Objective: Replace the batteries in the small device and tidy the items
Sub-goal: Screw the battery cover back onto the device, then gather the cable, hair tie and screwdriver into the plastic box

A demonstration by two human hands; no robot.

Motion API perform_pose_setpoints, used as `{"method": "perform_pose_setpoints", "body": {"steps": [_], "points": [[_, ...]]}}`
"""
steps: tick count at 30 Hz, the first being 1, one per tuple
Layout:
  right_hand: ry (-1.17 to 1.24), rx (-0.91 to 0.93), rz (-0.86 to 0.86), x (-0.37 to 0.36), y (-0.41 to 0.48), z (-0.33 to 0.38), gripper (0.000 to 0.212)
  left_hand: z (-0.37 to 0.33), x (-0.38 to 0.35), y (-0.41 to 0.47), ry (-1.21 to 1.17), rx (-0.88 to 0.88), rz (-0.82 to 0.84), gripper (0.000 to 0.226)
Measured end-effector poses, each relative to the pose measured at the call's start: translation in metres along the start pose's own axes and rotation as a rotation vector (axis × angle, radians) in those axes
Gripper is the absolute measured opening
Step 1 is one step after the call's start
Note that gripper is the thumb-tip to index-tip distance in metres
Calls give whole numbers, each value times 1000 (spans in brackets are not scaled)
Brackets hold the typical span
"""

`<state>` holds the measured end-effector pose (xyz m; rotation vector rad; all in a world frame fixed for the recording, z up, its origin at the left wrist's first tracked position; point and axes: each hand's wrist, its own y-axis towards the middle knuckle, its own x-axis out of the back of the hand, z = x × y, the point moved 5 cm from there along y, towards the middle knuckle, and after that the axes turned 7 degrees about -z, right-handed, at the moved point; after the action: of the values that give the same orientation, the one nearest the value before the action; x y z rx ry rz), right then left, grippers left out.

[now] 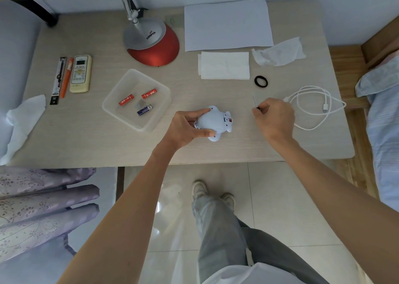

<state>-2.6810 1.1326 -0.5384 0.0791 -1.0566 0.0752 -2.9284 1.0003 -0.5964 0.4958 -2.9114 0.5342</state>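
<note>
Small device lies on the counter near the front edge, and your left hand grips it so it won't slide. Your right hand pinches a thin screwdriver, likely for the little screws. Batteries wait in the tray just beside, easy to reach.

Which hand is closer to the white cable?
Right. The right hand, pinching a screwdriver, sits just left of the white cable; the left hand is further left, gripping the white device.
</note>
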Motion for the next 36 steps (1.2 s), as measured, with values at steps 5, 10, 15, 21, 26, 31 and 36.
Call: {"method": "perform_pose_setpoints", "body": {"steps": [5,10,15,21,26,31,36], "points": [[58,-29,38,-17,-9,-13,15,-1,0,-2,-1,-4,0,77],[87,-31,46,-23,-10,-19,16,-1,-1,-3,-3,-9,-7,78],[68,-28,74,-18,-12,-19,23,-3,-4,-10,-13,12,-57,76],[-42,18,157,22,-8,-12,34,-12,-7,-23,223,44,-158,77],[-146,81,217,79,2,-4,37,-53,-2,-34,580,-49,-219,68],[-150,140,148,148,8,4,46,-142,-29,-47,1235,-545,-179,49],[-143,100,81,199,9,-7,58,-235,-69,-42,1198,-680,-330,57]]}}
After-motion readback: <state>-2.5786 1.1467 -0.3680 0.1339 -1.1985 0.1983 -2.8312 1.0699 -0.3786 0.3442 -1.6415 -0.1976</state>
